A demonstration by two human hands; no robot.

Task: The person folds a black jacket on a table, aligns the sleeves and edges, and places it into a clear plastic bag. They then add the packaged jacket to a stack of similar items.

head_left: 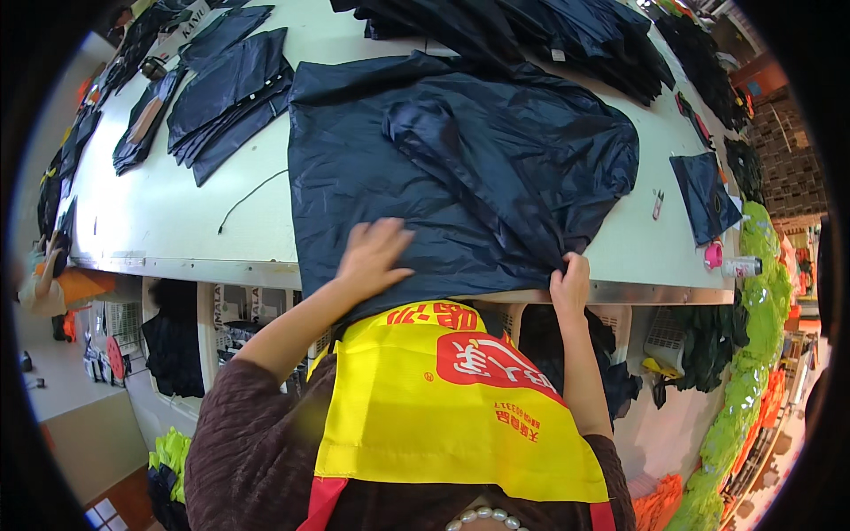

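Observation:
A dark navy garment (354, 159) of thin, shiny fabric lies spread over the near edge of the white table, with one sleeve-like part folded across its middle. My left hand (375, 258) rests on the cloth near the table's front edge, fingers stretched out and apart, slightly blurred. At the garment's lower right, my right hand (571, 281) pinches the edge of the fabric between thumb and fingers. The cloth bunches into creases beside that hand.
Stacks of folded dark garments (230, 97) lie at the far left of the white table (239, 208), and a dark pile (584, 40) at the back. To the right are small snips (658, 204), a dark folded piece (704, 196) and a clear bottle (742, 266). Bright green garments (753, 354) heap beyond.

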